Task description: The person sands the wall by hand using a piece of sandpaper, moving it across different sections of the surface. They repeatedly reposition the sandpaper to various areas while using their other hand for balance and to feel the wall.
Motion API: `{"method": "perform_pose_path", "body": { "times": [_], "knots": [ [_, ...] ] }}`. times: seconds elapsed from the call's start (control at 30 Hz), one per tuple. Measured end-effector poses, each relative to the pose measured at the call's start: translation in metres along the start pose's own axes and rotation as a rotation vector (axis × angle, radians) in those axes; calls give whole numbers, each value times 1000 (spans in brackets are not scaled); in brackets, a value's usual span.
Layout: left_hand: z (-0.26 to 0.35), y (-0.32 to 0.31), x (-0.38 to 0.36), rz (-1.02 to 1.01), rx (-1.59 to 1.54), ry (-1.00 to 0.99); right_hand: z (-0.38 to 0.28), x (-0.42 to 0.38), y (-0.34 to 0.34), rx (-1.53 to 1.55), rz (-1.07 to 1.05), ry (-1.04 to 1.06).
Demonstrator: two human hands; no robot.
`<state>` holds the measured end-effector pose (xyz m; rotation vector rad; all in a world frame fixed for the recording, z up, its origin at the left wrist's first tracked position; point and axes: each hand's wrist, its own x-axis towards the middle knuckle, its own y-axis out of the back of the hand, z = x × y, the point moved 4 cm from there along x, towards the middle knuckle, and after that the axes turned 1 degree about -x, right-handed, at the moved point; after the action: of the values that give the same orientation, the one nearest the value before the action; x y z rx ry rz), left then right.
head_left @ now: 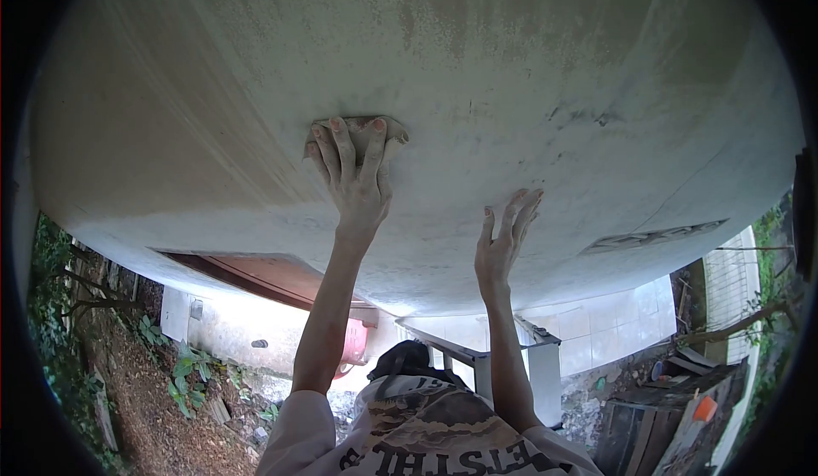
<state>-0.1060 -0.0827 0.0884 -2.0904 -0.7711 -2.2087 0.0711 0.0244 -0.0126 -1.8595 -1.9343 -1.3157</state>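
Note:
A pale, dusty wall (pixel 477 75) fills most of the view, streaked and powdery in places. My left hand (pixel 356 178) presses a bent grey sheet of sandpaper (pixel 366 131) flat against it, fingers spread over the sheet. The sandpaper's right edge curls away from the wall. To the right and lower, my right hand (pixel 504 250) has its fingers stretched out at the wall surface, with nothing in it. Whitish dust coats the fingers of both hands. Dark scuffs mark the wall above and right of my right hand.
Below are a reddish-brown door opening (pixel 264 276) on the left and a patterned vent (pixel 656 236) on the right. A metal ladder-like frame (pixel 477 358) stands near my body. Wooden boxes (pixel 635 429), a red object (pixel 354 342) and leafy plants (pixel 183 369) lie around the ground.

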Motion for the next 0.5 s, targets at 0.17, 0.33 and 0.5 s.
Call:
{"method": "perform_pose_path", "body": {
  "times": [0.17,0.33,0.5],
  "knots": [
    [0,-2,-4,3,-10,7,8,-2,-5,-19,19,11],
    [0,-4,-5,-6,33,-62,5,-1,-6,-23,32,2],
    [-1,-6,-6,23,37,-66,4,0,-8,-27,50,6]
  ]
}}
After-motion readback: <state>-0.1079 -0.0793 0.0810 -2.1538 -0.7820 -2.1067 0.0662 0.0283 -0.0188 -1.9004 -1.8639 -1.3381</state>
